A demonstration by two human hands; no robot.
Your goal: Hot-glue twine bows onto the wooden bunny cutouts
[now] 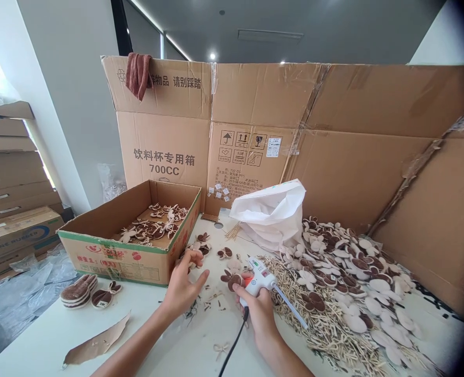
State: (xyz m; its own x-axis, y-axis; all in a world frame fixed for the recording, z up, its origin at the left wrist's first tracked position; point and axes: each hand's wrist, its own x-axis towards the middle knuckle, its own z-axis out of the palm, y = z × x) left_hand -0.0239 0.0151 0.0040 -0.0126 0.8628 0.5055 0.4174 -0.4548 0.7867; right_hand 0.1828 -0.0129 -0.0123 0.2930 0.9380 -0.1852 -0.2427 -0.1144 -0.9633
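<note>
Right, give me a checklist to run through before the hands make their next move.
1. Glue gun gripped: ok, the right hand is closed around it.
2. Glue stick fitted: ok, it juts from the gun's rear.
3. Gun hot: cannot tell; the cord leaves the handle, but its far end is out of view.
4. Left hand touching the loose pieces beside the carton: cannot tell; its thumb and forefinger are spread apart.
5. Carton open on top: ok, with pieces visible inside.
6. Table clear between the forearms: not ok, a pale bow lies there.
</note>
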